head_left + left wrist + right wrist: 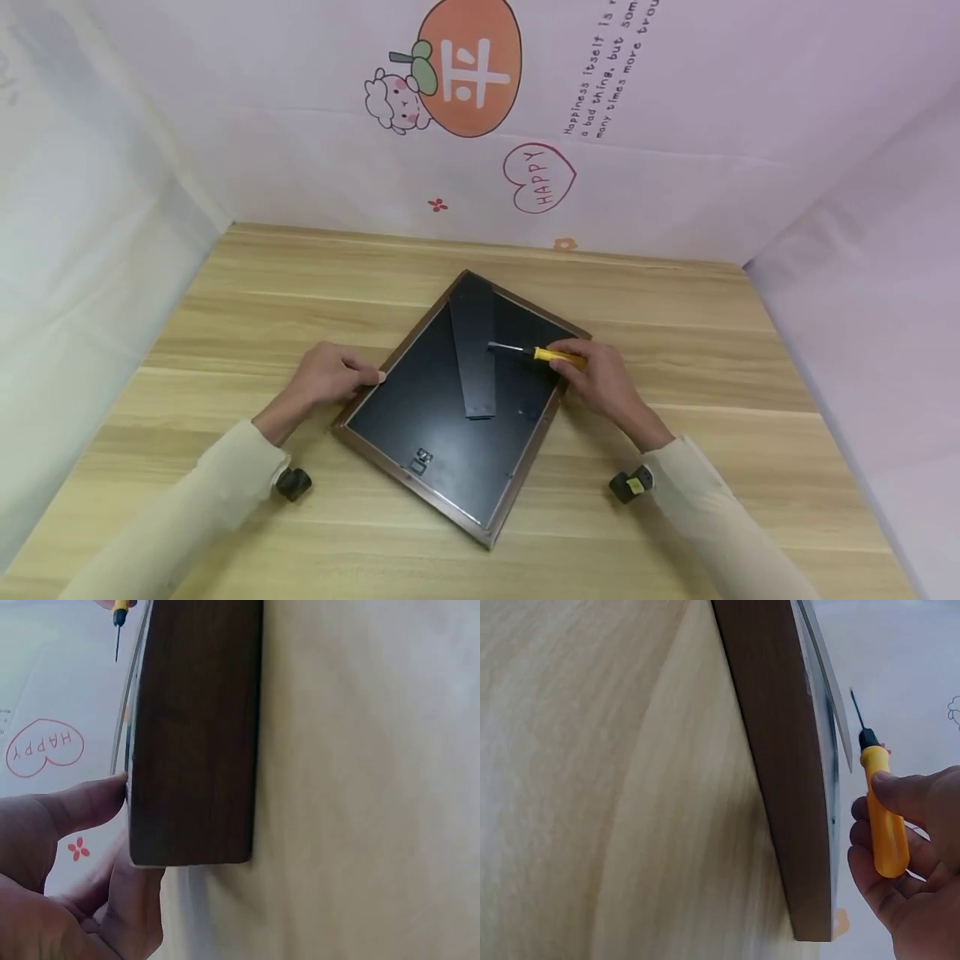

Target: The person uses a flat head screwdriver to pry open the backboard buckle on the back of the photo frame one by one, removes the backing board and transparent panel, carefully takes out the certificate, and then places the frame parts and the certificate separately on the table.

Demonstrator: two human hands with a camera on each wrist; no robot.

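Behind the wood-grain counter point(660, 308) hangs a white backdrop point(292, 158), printed with an orange fruit point(495, 92) and a red heart point(542, 177) reading HAPPY. On the counter's middle, between the two hands, a brown-rimmed picture frame point(427, 383) lies askew, its black back facing up with a long easel stand point(476, 358) across it. The left hand point(330, 372) pinches the frame's left edge. The right hand's fingers wrap the yellow handle of a screwdriver point(543, 354), whose tip is close to the stand's right edge; I cannot tell whether they touch.
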